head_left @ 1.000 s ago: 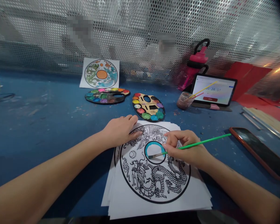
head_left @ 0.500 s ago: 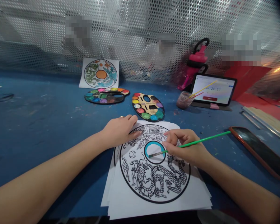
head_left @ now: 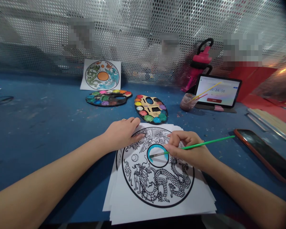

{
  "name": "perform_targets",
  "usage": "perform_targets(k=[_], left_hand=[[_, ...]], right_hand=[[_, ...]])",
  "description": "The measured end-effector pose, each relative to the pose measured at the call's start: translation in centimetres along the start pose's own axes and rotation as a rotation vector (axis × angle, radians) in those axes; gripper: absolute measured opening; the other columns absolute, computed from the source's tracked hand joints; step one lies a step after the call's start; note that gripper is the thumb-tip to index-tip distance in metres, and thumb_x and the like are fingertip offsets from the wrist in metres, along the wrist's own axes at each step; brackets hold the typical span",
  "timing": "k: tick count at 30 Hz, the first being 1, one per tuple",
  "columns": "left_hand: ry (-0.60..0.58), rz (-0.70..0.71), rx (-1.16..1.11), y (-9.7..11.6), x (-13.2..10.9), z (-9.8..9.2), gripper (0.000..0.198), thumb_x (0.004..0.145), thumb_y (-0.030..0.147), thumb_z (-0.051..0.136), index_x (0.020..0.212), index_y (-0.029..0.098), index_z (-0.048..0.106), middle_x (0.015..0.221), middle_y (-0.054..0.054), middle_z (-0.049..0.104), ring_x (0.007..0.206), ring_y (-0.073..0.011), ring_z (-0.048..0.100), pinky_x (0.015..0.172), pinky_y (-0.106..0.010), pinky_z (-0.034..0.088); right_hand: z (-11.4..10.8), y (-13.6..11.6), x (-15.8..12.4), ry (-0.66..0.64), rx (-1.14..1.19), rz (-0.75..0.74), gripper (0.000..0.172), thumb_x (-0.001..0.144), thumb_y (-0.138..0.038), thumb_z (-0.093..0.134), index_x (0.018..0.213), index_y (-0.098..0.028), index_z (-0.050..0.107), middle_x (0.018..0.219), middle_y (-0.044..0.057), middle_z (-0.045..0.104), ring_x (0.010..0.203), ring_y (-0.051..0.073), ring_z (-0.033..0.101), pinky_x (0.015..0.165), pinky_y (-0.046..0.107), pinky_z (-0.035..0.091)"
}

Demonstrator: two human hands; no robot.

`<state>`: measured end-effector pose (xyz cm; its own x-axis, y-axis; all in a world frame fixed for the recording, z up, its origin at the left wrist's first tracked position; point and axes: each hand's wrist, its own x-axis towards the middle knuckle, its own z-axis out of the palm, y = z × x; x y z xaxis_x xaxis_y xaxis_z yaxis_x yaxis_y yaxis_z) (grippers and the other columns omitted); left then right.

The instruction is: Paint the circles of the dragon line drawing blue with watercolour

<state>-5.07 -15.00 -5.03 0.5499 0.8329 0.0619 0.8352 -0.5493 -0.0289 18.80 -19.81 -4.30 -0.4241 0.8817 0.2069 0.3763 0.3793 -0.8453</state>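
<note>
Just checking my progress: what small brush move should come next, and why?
Probably carry the blue paint along the central circle with the green-handled paintbrush in the right hand: its lower right looks unpainted, and the left hand holds the paper.

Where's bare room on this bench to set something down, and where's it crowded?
The bare bench left of the paper stack, behind the left forearm, is widest. Narrower: stack to phone. Crowded: back right, around the tablet, cup and bottle.
</note>
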Motion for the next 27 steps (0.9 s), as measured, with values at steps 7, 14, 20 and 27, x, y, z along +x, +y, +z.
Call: perform_targets(k=[7, 14, 20, 27], left_hand=[[-0.008, 0.003, 0.008, 0.11, 0.02, -0.11, 0.035, 0.089, 0.054, 0.037, 0.095, 0.019, 0.042, 0.092, -0.007, 0.06, 0.074, -0.0245, 0.061, 0.048, -0.028, 0.035], [0.0, 0.005, 0.012, 0.02, 0.02, 0.02, 0.036, 0.089, 0.055, 0.036, 0.094, 0.019, 0.042, 0.093, -0.007, 0.059, 0.074, -0.0242, 0.061, 0.049, -0.028, 0.037], [-0.01, -0.005, 0.001, 0.07, 0.08, -0.01, 0.036, 0.089, 0.054, 0.037, 0.095, 0.02, 0.042, 0.094, -0.007, 0.06, 0.077, -0.0253, 0.061, 0.05, -0.028, 0.038], [-0.014, -0.004, -0.003, -0.07, 0.08, 0.25, 0.036, 0.089, 0.055, 0.037, 0.096, 0.02, 0.043, 0.095, -0.007, 0.06, 0.076, -0.0256, 0.061, 0.049, -0.029, 0.037]], right_hand=[[0.41, 0.38, 0.23, 0.032, 0.017, 0.007, 0.031, 0.079, -0.028, 0.064, 0.058, -0.018, 0.043, 0.056, -0.004, 0.049, 0.058, 0.009, 0.044, 0.055, 0.024, 0.037], [0.18, 0.22, 0.06, -0.047, -0.028, -0.018, 0.034, 0.075, -0.016, 0.062, 0.053, -0.018, 0.036, 0.051, -0.006, 0.039, 0.051, 0.007, 0.035, 0.059, 0.026, 0.041], [0.13, 0.2, 0.04, -0.015, -0.011, -0.004, 0.032, 0.077, -0.023, 0.064, 0.055, -0.018, 0.042, 0.053, -0.005, 0.044, 0.052, 0.008, 0.04, 0.057, 0.025, 0.04], [0.04, 0.0, 0.01, -0.046, -0.067, -0.047, 0.035, 0.073, -0.012, 0.06, 0.052, -0.018, 0.033, 0.052, -0.006, 0.039, 0.051, 0.007, 0.035, 0.059, 0.027, 0.041]])
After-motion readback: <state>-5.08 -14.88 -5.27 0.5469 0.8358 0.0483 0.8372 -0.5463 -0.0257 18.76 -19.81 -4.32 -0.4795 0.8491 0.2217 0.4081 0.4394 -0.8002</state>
